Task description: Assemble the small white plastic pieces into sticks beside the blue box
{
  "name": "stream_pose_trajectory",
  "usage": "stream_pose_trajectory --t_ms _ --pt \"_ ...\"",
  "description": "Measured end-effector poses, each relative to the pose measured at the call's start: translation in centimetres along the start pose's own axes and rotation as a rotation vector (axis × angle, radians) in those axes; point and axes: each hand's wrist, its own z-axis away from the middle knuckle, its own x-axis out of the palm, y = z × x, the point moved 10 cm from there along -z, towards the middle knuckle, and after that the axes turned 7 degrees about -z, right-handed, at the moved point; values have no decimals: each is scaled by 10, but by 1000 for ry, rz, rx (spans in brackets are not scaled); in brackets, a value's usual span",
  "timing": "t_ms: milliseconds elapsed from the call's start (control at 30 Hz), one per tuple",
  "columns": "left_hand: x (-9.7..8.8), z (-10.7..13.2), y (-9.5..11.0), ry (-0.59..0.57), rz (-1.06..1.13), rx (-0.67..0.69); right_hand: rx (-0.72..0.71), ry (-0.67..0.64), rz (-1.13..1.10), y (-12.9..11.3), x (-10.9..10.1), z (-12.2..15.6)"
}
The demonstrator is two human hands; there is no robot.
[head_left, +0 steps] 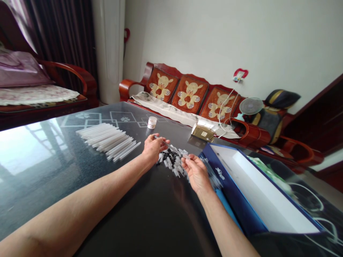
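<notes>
My left hand (153, 147) is closed on a thin pen refill (166, 144), which slants down to the right over a pile of small parts. A small translucent white pen cap (185, 156) is pinched between the thumb and fingers of my right hand (197, 172), close to the refill's far end. Whether the two touch, I cannot tell. Beneath both hands lies the pile (174, 165) of white caps and small black pieces. Off to the left, several white pen barrels (107, 140) lie side by side in a row.
An open blue box (235, 191) with a white inside stands at the right, with thin clear sticks (211, 172) along its near side. A small round tub (152, 122) and a tissue pack (203, 131) sit farther back on the dark glossy table (150, 221). Beyond is a wooden sofa (134, 85).
</notes>
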Motion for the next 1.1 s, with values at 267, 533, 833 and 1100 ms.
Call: stream_pose_trajectory --t_ms 267,533,833,1100 --pt "10 10 -8 -60 -13 2 -28 -1 60 2 2 3" --pt "27 11 -8 -278 -465 85 -106 95 -16 -22 -31 -15" --pt "56 51 -41 -886 -861 -82 -98 -21 125 -28 -14 -10" --pt "56 59 -45 -935 -892 -119 -19 -229 278 -12 11 2"
